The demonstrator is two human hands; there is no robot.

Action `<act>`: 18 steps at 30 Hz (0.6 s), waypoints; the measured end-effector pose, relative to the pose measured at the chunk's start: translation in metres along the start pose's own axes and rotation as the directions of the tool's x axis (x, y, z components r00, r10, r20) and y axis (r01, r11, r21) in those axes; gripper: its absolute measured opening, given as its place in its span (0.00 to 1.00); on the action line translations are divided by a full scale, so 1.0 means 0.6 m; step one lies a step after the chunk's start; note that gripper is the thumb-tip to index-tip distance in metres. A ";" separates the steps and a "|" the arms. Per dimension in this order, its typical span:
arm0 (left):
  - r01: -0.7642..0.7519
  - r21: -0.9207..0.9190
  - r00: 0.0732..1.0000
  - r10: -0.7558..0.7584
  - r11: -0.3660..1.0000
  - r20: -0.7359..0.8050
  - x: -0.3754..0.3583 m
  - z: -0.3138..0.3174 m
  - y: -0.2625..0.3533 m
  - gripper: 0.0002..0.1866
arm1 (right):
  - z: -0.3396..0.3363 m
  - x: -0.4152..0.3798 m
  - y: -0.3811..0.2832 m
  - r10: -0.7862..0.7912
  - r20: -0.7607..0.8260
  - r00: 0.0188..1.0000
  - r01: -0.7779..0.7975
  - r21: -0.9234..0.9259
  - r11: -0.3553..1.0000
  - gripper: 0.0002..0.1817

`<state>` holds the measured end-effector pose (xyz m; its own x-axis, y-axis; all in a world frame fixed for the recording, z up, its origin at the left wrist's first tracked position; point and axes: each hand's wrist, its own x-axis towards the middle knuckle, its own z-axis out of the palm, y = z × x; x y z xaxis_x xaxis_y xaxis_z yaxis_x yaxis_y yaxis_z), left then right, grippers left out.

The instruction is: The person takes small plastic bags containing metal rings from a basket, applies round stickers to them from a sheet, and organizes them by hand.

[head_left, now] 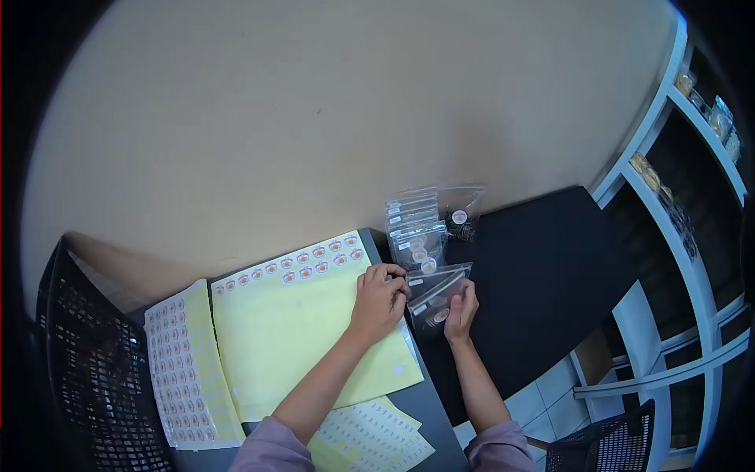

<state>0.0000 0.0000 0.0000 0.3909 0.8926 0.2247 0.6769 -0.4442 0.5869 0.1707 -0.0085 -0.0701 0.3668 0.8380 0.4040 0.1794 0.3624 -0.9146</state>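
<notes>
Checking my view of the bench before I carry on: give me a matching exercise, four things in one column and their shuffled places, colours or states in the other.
Things
1. Large sheet
2. Left basket
3. Bag row
4. Right hand

Places, colours, states
A. Gripping a clear bag
B. Yellow, with round stickers along its wall-side edge
C. Overlapping, between the hands and the wall
D. Black, left of the narrower sticker sheet

Pairs: 1-B, 2-D, 3-C, 4-A
</notes>
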 end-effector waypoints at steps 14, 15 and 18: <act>0.011 -0.301 0.990 -0.052 0.953 -0.127 0.001 0.000 -0.001 0.26 | 0.012 0.018 -0.015 -0.342 -0.101 0.934 0.321 -0.180 0.930 0.28; 0.011 -0.300 0.991 -0.051 0.954 -0.126 0.000 0.000 -0.005 0.26 | 0.012 0.016 -0.014 -0.341 -0.103 0.935 0.319 -0.179 0.930 0.28; -0.082 -0.015 0.995 0.081 0.996 -0.065 -0.001 0.006 -0.017 0.29 | 0.004 0.010 -0.002 -0.255 -0.040 0.966 0.248 -0.126 0.961 0.30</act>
<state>-0.0049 0.0040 -0.0088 0.4030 0.8567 0.3219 0.6330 -0.5149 0.5780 0.1702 -0.0028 -0.0667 0.3450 0.7010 0.6241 0.3782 0.5047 -0.7760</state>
